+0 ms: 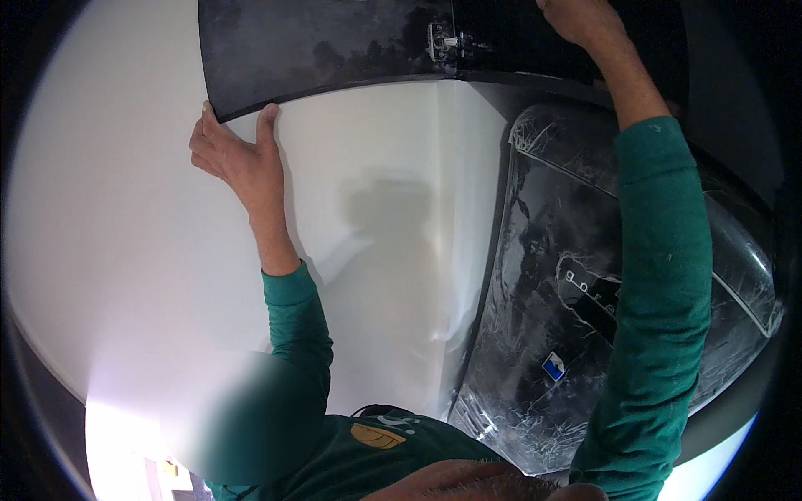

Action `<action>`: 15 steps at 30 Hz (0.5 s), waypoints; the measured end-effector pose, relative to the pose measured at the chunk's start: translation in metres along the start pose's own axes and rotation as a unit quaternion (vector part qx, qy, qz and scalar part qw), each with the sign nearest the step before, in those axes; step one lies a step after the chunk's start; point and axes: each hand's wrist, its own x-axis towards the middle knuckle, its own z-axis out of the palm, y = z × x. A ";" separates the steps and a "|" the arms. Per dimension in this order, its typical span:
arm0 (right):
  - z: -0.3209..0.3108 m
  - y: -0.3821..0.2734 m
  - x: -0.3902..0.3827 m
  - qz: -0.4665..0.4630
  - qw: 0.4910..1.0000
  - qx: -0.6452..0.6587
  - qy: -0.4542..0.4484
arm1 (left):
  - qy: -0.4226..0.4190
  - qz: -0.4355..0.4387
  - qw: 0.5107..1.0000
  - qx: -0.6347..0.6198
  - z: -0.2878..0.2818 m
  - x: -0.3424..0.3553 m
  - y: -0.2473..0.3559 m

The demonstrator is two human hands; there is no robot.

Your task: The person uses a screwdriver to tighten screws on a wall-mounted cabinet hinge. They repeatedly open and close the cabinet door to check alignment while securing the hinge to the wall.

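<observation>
A black cabinet door stands open on its metal hinge at the top of the view. My left hand grips its lower left corner, the thumb on the bottom edge and the fingers at the side edge. To the right of the hinge is the dark cabinet. My right hand is raised in front of it, cut off by the upper edge of the picture. Its fingers look curled, and whatever they hold is hidden.
A black cooker hood, wrapped in wrinkled clear film, slants below the cabinet under my right arm. It bears a small blue and white sticker. The white wall extends left and behind, with my shadow on it. Bright light comes from lower left.
</observation>
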 end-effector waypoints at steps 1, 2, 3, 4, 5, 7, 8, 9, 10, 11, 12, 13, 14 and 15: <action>-0.005 -0.002 -0.002 0.003 1.000 -0.013 -0.013 | 0.001 -0.005 1.000 -0.012 0.000 -0.001 -0.001; -0.010 -0.001 -0.005 0.003 0.999 -0.019 -0.030 | 0.029 0.002 0.999 -0.030 0.003 -0.003 0.002; -0.009 -0.005 -0.005 -0.007 0.999 -0.014 -0.048 | 0.060 0.008 0.998 -0.033 0.001 -0.008 0.004; -0.005 -0.009 -0.003 -0.018 0.998 -0.010 -0.066 | 0.091 0.015 0.995 -0.036 -0.001 -0.013 0.006; 0.012 -0.006 0.001 -0.055 0.996 -0.006 -0.075 | 0.042 0.041 0.996 -0.071 -0.008 -0.020 0.007; 0.030 0.022 0.014 -0.111 0.990 -0.036 -0.079 | -0.085 0.067 0.972 -0.209 -0.005 -0.038 0.027; 0.028 0.014 0.013 -0.105 0.991 -0.029 -0.079 | -0.166 0.067 0.945 -0.275 -0.006 -0.050 0.031; 0.018 0.008 0.003 -0.098 0.992 -0.025 -0.079 | -0.217 0.044 0.918 -0.328 -0.008 -0.058 0.047; 0.010 0.005 -0.008 -0.087 0.993 -0.023 -0.079 | -0.266 0.022 0.884 -0.383 -0.007 -0.065 0.067; 0.006 0.012 -0.014 -0.075 0.994 -0.024 -0.078 | -0.290 0.038 0.872 -0.392 0.002 -0.076 0.078; 0.004 0.018 -0.019 -0.065 0.994 -0.025 -0.079 | -0.313 0.054 0.860 -0.400 0.014 -0.090 0.086; 0.003 0.008 -0.027 -0.045 0.994 -0.029 -0.090 | -0.335 0.022 0.852 -0.401 0.021 -0.103 0.090; -0.002 0.000 -0.034 -0.025 0.994 -0.037 -0.101 | -0.356 -0.009 0.842 -0.405 0.027 -0.116 0.095; -0.004 0.002 -0.039 -0.031 0.989 -0.092 -0.114 | -0.375 -0.037 0.826 -0.418 0.036 -0.128 0.103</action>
